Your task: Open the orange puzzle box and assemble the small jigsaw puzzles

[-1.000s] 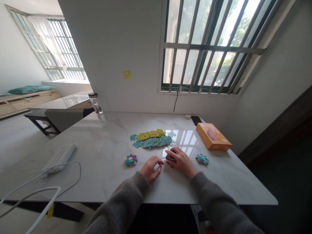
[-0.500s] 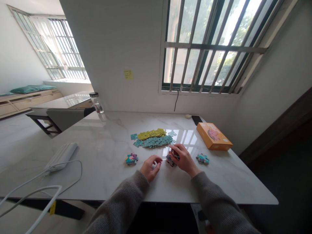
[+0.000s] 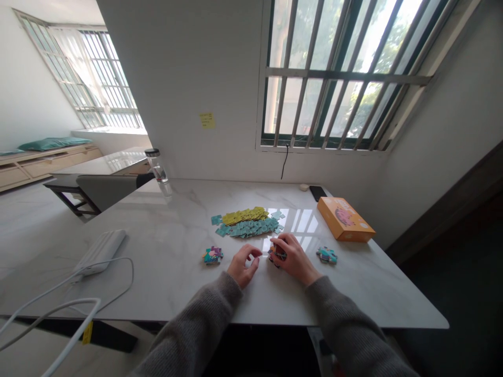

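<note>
My right hand [image 3: 293, 256] curls its fingers round a small stack of dark, multicoloured puzzle pieces [image 3: 278, 252] at the table's middle, partly hidden by the fingers. Just left of that stack, my left hand [image 3: 244, 264] hovers close with thumb and fingers curved apart, holding nothing. Behind both hands lie overlapping rows of teal puzzle pieces [image 3: 251, 228] and yellow-green puzzle pieces [image 3: 244, 215]. A small purple and teal pile of pieces [image 3: 212, 255] sits to the left, and another teal pile of pieces [image 3: 327, 255] to the right.
An orange box [image 3: 343, 220] rests at the right edge of the white marbled table [image 3: 165, 283], with a black phone [image 3: 317, 193] behind it. A clear bottle [image 3: 156, 166] stands at the back left. On the left is a white power strip [image 3: 101, 253] with cables.
My right hand has lowered slightly over the stack and covers more of it. The left hand has shifted up a little, its fingers still apart. The piles have stayed in place.
</note>
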`<state>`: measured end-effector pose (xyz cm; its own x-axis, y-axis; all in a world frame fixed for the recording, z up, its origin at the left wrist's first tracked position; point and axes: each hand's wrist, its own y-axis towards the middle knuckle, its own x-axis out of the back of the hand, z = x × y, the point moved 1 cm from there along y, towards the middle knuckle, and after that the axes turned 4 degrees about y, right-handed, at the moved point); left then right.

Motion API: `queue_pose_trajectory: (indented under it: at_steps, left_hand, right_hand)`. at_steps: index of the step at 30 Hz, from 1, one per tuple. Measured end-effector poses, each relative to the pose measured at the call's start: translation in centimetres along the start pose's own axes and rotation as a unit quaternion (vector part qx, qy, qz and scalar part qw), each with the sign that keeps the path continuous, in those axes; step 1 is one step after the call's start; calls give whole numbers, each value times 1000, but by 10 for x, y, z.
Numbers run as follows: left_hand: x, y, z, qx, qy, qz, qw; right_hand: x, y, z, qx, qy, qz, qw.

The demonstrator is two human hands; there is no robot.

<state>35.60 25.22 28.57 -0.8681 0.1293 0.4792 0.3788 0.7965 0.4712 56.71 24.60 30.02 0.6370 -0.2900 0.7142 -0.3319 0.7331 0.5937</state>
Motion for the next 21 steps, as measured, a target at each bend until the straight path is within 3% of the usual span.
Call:
queue_pose_trajectory:
  at_steps: [5,10,21]
  left_hand:
    - [-16,28,3,37,69,28,997]
    - [-30,44,9,24,128,66,989]
    - [-37,48,12,125,-37,62,990]
  right_hand:
    - [-3,-3,0,4,-7,6,1000]
    - [-4,-4,-1,5,0,4,1000]
    - [-2,-6,2,21,29,-8,999]
